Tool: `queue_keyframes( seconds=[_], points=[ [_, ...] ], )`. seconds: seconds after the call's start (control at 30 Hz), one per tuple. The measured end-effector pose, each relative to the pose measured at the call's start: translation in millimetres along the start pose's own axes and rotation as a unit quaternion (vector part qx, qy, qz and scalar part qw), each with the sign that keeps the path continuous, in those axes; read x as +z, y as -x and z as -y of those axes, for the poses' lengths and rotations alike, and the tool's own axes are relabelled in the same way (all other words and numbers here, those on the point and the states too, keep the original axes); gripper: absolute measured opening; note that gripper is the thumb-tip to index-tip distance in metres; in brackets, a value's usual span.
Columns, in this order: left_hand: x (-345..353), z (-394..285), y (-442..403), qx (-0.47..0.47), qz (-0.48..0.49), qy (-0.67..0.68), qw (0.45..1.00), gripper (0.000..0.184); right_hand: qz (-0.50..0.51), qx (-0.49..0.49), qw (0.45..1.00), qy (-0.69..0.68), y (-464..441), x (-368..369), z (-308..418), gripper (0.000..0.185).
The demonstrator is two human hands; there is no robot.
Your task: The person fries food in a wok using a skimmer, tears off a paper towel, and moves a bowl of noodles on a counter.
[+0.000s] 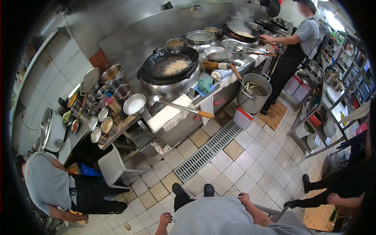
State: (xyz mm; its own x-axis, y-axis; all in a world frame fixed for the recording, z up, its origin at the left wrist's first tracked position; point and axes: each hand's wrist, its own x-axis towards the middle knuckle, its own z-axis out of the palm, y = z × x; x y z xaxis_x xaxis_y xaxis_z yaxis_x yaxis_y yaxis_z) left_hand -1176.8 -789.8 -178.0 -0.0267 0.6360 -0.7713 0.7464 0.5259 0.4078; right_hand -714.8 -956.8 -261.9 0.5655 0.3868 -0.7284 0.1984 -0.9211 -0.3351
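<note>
My left hand [166, 218] hangs beside my body above the tiled floor, its fingers loosely curled with nothing visible in them. On the other side, my right hand [244, 198] is held close to my grey shirt [211, 217]. Its fingers are also curled, and I see nothing in them. Nearest to it is a metal counter edge [270, 211]. In front of me stands the stove, where a black wok [172, 65] holds pale food in bubbling liquid. A ladle [184, 107] with a wooden handle lies across a folded white cloth [170, 113].
A person bends at a white chair [111, 160] on the left. Another person stands at a steaming wok [243, 29]. Dark-clothed legs show at right. A large pot [254, 94] sits beyond the floor drain [207, 150]. Seasoning bowls [135, 104] crowd the left counter; shelves [329, 103] line the right.
</note>
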Motion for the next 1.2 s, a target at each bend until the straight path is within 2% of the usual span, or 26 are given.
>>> queue_keyframes(
  seconds=[1.2],
  points=[
    [-3.3,-8.4,-1.3,-0.007,0.000,-0.006,1.000,0.034,0.022,0.019,0.998,-0.050,26.8,-25.6,32.1,0.044]
  ],
)
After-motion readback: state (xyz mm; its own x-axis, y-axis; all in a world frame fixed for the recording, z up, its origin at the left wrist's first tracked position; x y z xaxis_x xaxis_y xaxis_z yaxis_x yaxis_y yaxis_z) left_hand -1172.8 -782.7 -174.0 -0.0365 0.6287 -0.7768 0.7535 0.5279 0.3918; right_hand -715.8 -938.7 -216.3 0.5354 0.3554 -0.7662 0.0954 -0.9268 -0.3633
